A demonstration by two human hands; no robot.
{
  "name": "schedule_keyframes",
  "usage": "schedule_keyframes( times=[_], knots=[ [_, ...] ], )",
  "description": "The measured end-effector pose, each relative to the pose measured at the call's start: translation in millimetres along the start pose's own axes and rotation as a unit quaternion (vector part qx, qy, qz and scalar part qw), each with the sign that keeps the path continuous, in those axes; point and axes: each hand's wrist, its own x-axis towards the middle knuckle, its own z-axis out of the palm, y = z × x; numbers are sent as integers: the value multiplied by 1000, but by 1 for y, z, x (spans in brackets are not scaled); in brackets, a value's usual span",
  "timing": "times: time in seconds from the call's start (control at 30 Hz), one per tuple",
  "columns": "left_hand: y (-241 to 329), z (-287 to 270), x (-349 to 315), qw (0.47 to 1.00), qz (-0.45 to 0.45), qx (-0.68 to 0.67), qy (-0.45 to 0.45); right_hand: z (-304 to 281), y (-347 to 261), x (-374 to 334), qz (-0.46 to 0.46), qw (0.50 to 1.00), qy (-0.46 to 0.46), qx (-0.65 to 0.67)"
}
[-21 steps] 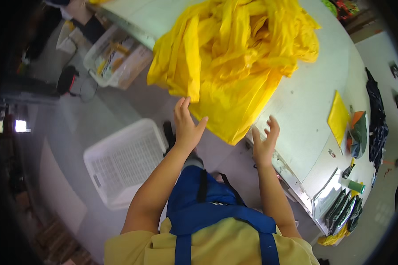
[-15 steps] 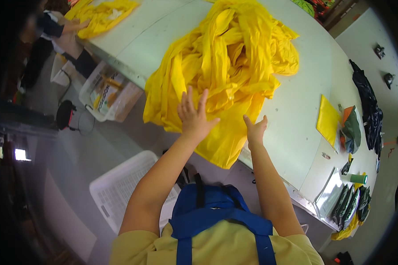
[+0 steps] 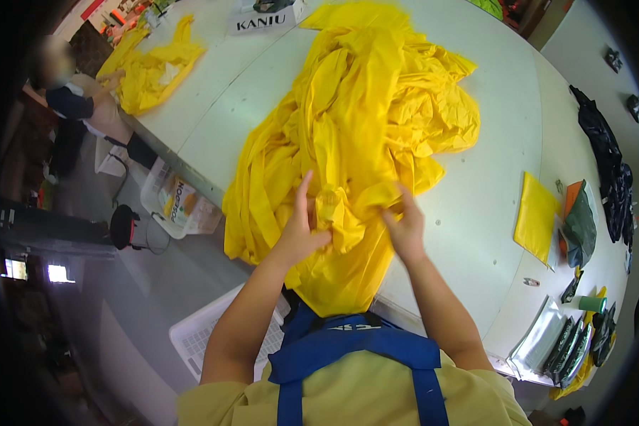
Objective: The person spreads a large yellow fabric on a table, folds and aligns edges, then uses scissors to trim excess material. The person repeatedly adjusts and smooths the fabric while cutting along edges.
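A big heap of yellow fabric [image 3: 366, 135] lies on the white table [image 3: 490, 206], its near edge hanging over the table's front toward the person. The left hand [image 3: 302, 231] pinches a bunched fold of the cloth between thumb and fingers, index finger pointing up. The right hand [image 3: 407, 228] grips the neighbouring fold just beside it, fingers curled into the material. A white basket [image 3: 206, 337] sits on the floor below

ahead: yellow fabric heap [image 3: 362, 142] blocks the reach
right: bare table [image 3: 490, 192], then a folded yellow sheet [image 3: 536, 216]
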Motion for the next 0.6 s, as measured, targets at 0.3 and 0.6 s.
schedule_keyframes(
  times=[0.3,0.6],
  knots=[
    [55,-113,62,994,86,-28,-53,17,-52,47,-272,943,-179,-71],
    [253,-333,209,963,143,-139,181,-37,43,181,164,950,24,-265]
  ],
)
